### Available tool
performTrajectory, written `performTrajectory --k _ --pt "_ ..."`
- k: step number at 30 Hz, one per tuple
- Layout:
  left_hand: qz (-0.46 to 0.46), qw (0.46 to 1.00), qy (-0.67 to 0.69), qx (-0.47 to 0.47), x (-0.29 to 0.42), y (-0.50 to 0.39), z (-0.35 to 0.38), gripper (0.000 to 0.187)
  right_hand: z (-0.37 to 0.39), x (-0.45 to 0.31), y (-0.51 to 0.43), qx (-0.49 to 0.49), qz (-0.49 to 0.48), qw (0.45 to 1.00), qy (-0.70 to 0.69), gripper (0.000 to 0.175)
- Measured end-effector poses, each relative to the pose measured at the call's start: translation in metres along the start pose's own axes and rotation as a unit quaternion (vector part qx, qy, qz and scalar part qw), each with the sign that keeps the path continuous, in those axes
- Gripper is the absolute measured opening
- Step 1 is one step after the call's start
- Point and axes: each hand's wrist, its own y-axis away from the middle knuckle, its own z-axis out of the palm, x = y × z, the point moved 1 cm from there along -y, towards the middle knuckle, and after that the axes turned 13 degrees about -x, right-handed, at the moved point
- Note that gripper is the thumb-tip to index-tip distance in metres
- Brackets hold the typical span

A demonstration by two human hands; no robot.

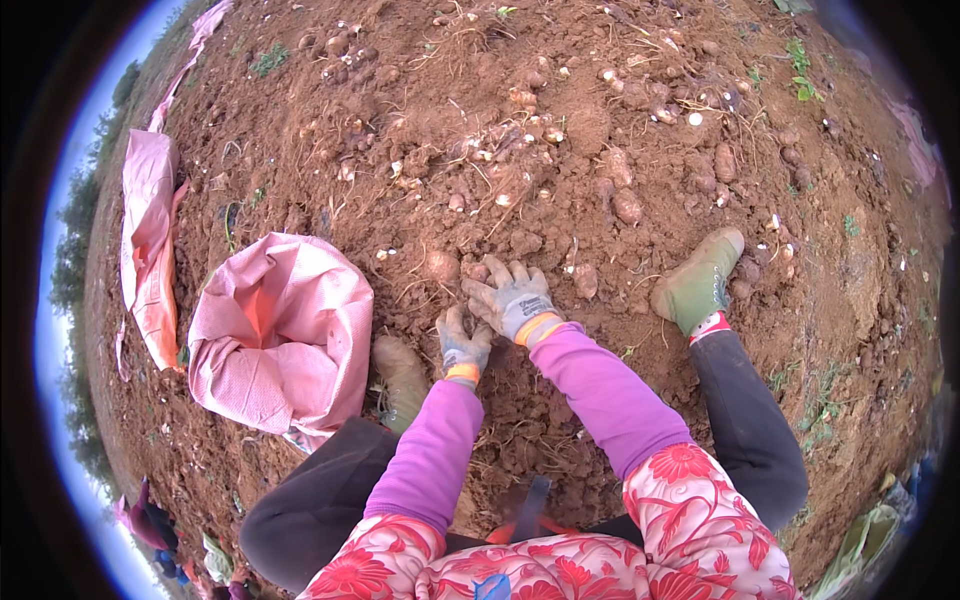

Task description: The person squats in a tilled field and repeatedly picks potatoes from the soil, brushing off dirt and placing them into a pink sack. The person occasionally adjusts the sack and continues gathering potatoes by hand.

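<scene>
My right hand [514, 298], in a grey coated work glove with an orange cuff, lies palm down on the brown soil. Its fingers are spread beside a small tuber [475, 271], and its palm side is hidden. Just below and to the left is my left hand [463, 343], gloved alike, with curled fingers; whatever may be inside them cannot be made out. A larger round tuber, looking like taro [442, 267], sits in the dirt above my left hand. Another tuber [585, 280] lies to the right of my right hand.
A pink woven sack [281, 337] stands with its mouth open by my left boot [401, 381]. My right boot [701, 281] is planted at the right. More tubers [627, 205] and roots lie scattered ahead. Another pink sack [150, 225] lies at far left; a person [148, 521] is lower left.
</scene>
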Motion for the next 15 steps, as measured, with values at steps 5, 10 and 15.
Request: performTrajectory --k 5,10,15 --pt "-0.112 0.987 -0.003 -0.111 -0.003 -0.013 -0.013 0.054 -0.053 0.075 -0.054 0.001 0.239 0.965 -0.109 0.037" --pt "-0.238 0.949 0.052 -0.202 0.032 -0.042 -0.009 0.096 -0.043 0.08 -0.024 0.088 0.145 0.968 -0.187 0.044" --pt "-0.166 0.928 -0.243 -0.229 0.056 -0.014 0.022 0.092 0.018 0.011 0.019 0.125 0.161 0.959 -0.198 0.056"
